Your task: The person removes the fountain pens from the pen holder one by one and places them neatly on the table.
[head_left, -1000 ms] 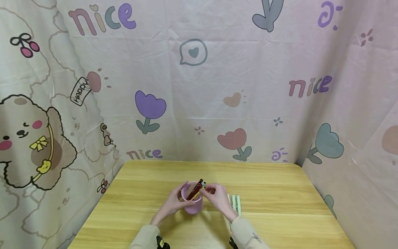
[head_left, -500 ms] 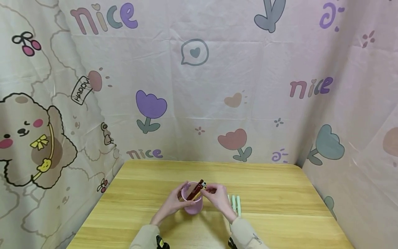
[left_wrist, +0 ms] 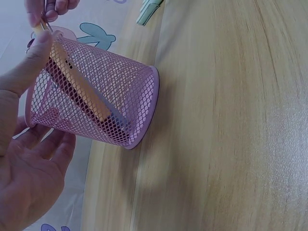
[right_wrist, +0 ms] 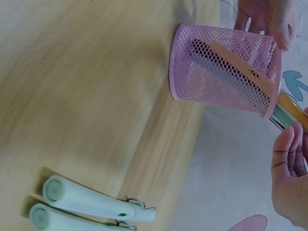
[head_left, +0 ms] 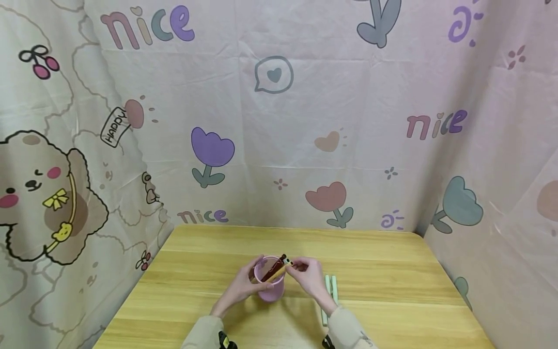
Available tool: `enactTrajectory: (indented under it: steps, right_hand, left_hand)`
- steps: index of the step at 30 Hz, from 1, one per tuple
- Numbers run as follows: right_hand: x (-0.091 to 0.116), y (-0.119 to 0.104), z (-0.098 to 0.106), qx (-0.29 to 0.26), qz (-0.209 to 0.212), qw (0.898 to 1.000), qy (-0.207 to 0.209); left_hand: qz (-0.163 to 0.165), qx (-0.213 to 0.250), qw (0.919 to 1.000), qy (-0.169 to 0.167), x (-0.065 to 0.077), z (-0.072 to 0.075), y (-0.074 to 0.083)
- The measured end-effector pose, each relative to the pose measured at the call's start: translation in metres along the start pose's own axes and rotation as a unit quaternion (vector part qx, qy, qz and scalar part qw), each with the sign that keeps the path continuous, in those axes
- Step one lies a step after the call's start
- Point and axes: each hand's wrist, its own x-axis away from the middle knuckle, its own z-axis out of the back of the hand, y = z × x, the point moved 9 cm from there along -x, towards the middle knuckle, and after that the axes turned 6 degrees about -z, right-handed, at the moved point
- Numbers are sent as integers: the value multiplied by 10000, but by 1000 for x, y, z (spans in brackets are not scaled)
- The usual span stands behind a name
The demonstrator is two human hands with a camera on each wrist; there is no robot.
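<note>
A pink mesh pen holder (head_left: 271, 293) stands on the table, and my left hand (head_left: 242, 285) grips it near the rim, thumb on the near side and fingers on the far side. Inside lean a dark red pen (head_left: 273, 270), a yellow-orange pen (right_wrist: 288, 104) and a bluish-green pen (right_wrist: 281, 116), their tops sticking out past the rim. My right hand (head_left: 308, 277) is at the pen tops and pinches the yellow-orange pen between thumb and fingers. In the right wrist view its fingertips are partly cut off by the frame edge.
Several pale green pen-like sticks (right_wrist: 91, 201) with metal clips lie side by side on the wooden table (head_left: 383, 276), right of the holder and partly under my right forearm. A printed curtain (head_left: 279, 116) hangs behind the table and along both sides.
My right hand has shifted slightly to the right, and the pen tops have moved a little right and down with it. My left hand keeps its grip on the pen holder.
</note>
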Motion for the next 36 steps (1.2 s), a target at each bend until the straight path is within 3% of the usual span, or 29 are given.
enactTrajectory:
  steps: [11, 22, 30, 36]
  right_hand:
    - [3, -9, 11, -805, -227, 9965, -73]
    - [1, -3, 27, -1631, -491, 9851, -238]
    - [2, 0, 40, -1964, -527, 9787, -284]
    - [3, 2, 52, -2377, -290, 9706, -246]
  left_hand:
    - [101, 47, 9999, 11, 0, 0, -1]
    - [143, -21, 9999, 45, 2, 1, -3]
    - [142, -69, 9999, 71, 2, 1, -4]
    - [49, -110, 9999, 53, 1, 1, -1]
